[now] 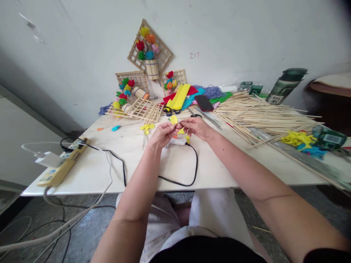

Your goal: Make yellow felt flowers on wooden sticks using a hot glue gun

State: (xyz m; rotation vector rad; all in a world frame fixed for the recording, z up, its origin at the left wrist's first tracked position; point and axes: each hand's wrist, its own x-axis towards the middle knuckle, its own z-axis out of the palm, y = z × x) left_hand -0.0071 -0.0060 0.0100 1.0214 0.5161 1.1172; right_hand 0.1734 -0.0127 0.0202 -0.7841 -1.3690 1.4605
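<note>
Both hands meet over the middle of the table. My left hand pinches a small yellow paper flower, which sticks up above its fingertips. My right hand is closed, thumb and finger pressed together just beside the flower's base; what lies between them is too small to make out. Below the hands lies a white and yellow glue gun with a black cord, partly covered by the fingers. Left of the left hand are several yellow paper petals, and farther left a blue paper piece.
Stick lattices with paper flowers stand against the wall. Behind the hands are crepe paper rolls and a phone. Thin wooden sticks cover the right side, near a green bottle. A power strip lies left, with trailing cords.
</note>
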